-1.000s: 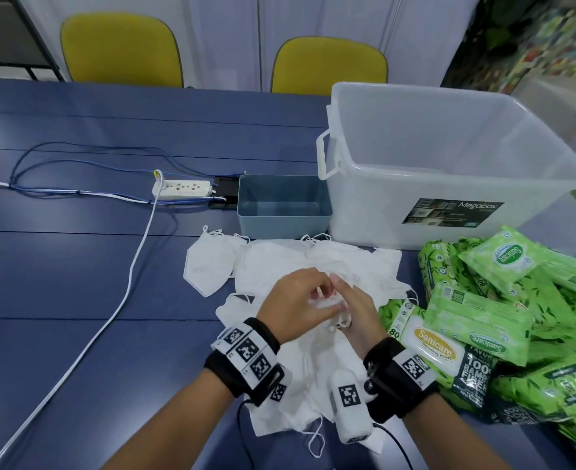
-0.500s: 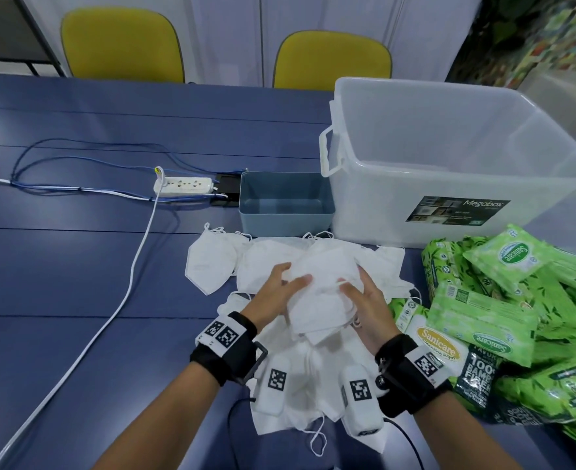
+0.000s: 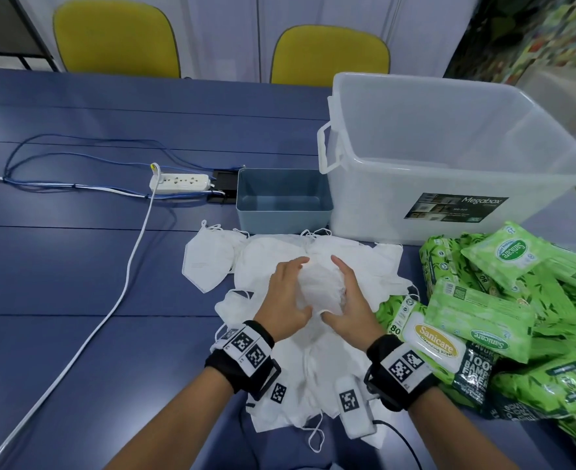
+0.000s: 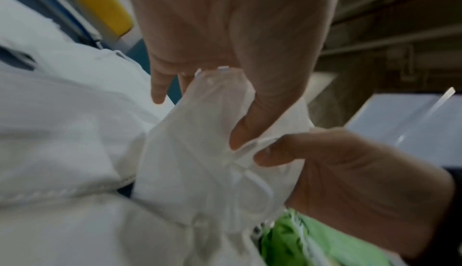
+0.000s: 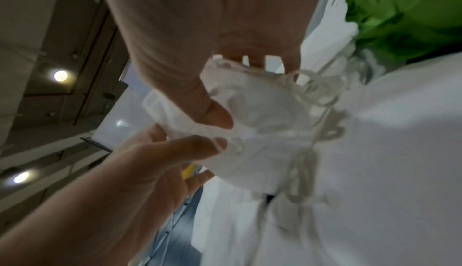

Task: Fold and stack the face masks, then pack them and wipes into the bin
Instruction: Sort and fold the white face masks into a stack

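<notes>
A loose heap of white face masks (image 3: 317, 347) lies on the blue table (image 3: 76, 283) in front of me. Just above the heap, both hands hold one white mask (image 3: 320, 286) between them. My left hand (image 3: 288, 295) grips its left side, thumb pinching the near edge. My right hand (image 3: 346, 300) grips the right side, thumb on the same edge. The wrist views show this mask (image 4: 200, 161) (image 5: 262, 120) bulging, with its ear loops dangling. One folded mask (image 3: 205, 264) lies flat to the left of the heap. Green wipes packs (image 3: 483, 317) are piled at the right.
A large clear bin (image 3: 449, 171) stands at the back right, with a small blue-grey bin (image 3: 283, 212) beside it, just behind the masks. A power strip (image 3: 179, 181) and a white cable (image 3: 134, 252) cross the left of the table. Two yellow chairs (image 3: 117, 35) stand behind.
My hands lifted one mask off the heap, held it spread out, and now press its sides closer together between them.
</notes>
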{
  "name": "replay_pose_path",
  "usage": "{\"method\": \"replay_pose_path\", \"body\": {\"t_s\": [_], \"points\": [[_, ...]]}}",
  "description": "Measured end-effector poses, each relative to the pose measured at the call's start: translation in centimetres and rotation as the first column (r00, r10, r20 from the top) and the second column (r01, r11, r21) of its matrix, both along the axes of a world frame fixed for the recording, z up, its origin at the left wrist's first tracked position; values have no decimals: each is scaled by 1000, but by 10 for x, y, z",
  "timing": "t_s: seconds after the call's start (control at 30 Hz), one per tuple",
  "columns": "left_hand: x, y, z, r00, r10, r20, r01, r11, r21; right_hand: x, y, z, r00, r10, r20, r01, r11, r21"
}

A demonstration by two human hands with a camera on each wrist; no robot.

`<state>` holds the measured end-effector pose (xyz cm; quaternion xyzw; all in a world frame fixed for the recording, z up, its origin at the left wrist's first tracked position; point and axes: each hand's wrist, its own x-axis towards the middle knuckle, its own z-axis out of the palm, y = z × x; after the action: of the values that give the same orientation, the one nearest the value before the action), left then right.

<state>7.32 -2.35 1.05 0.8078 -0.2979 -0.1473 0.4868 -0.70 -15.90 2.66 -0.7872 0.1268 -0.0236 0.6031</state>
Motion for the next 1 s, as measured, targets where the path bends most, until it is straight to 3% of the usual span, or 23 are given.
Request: {"method": "replay_pose_path", "body": {"t_s": [0.13, 0.23, 0.3, 0.4, 0.53, 0.6, 0.67, 0.7, 0.77, 0.83, 0.9, 1.0], "points": [[-6, -5, -3, 996, -74, 47, 66, 987, 148, 1, -1, -9, 999, -6, -45, 1, 994, -108], [-3, -7, -1, 964, -101, 245, 47, 975, 217, 3, -2, -10, 1000, 5, -17, -7, 992, -124], [-1, -6, 2, 965, -116, 234, 68, 977, 204, 2, -2, -9, 1000, 25, 7, -24, 992, -120], [2, -2, 5, 991, -51, 122, 39, 994, 99, 2, 0, -12, 1000, 20, 16, -19, 999, -39], [10, 5, 14, 981, 114, -159, -142, 975, -173, 0, -5, -16, 984, -177, 19, 177, 984, 1], [12, 7, 17, 931, 112, -347, -220, 932, -290, -1, -5, -13, 973, -230, -26, 231, 962, 144], [11, 8, 16, 837, 53, -545, -297, 880, -371, 2, -5, -10, 968, -246, -58, 250, 901, 355], [10, 7, 15, 772, 16, -636, -337, 858, -388, 4, -4, -8, 963, -259, -78, 268, 875, 402], [11, 5, 11, 688, -5, -726, -375, 854, -361, 9, -2, -1, 950, -301, -81, 310, 885, 346], [20, 8, 9, 748, 116, -653, -370, 890, -265, 12, -3, 3, 947, -318, -37, 317, 918, 239], [39, 17, 3, 856, 288, -430, -393, 902, -180, 13, -8, 6, 943, -333, -5, 328, 926, 187], [77, 40, -8, 865, 493, -92, -495, 869, -1, 9, -15, 6, 927, -374, -10, 369, 908, 198]]}}
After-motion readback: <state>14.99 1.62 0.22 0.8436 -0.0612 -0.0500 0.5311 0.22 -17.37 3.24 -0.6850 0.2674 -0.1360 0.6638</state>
